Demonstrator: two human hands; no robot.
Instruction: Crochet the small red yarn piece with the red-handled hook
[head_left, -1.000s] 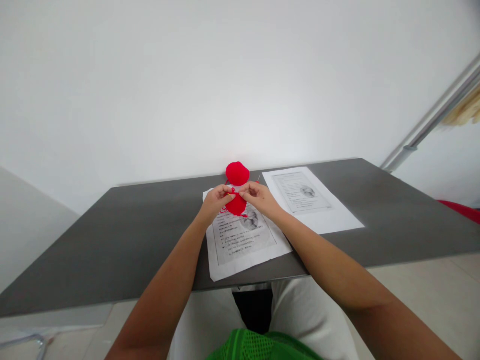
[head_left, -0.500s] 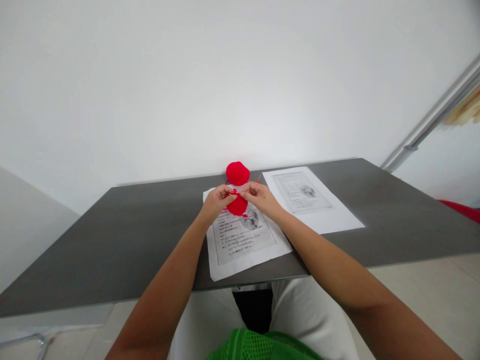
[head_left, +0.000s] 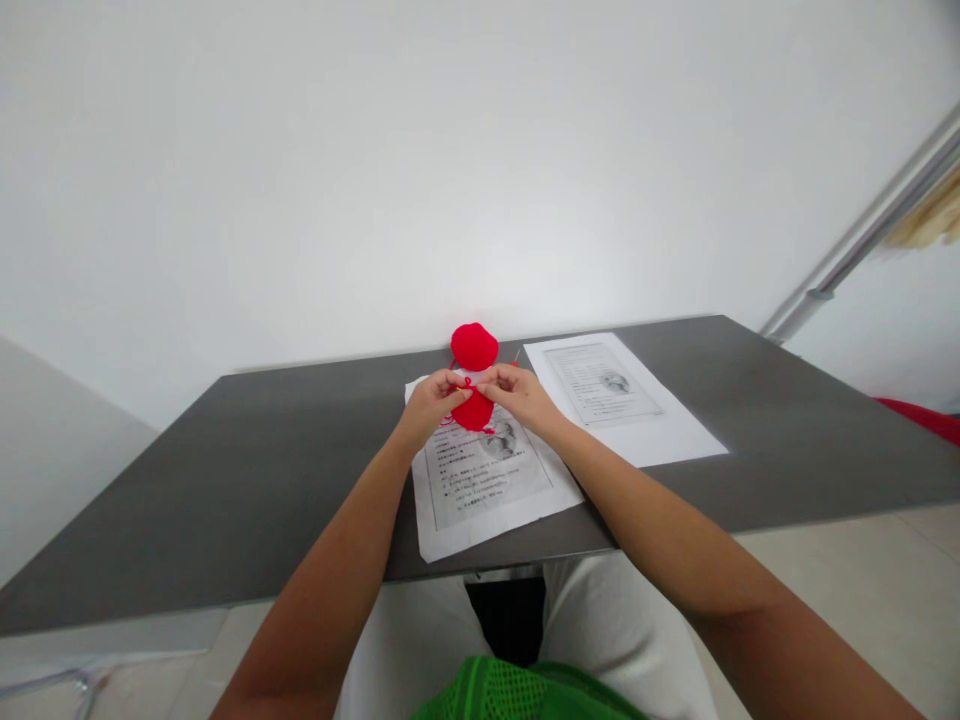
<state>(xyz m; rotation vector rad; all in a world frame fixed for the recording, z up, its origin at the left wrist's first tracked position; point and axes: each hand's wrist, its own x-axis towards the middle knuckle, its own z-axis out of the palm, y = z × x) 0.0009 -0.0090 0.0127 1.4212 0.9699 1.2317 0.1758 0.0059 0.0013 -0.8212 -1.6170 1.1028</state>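
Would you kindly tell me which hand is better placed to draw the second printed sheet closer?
Right, probably. The right hand lies next to the second sheet, on its side of the table; the left hand would have to cross over the red knitted piece that both hands pinch.

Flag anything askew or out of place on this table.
The near sheet and far sheet lie skewed on the table; the near one's corner reaches the front edge. Nothing spilled or damaged. The left hand and right hand pinch a red piece.
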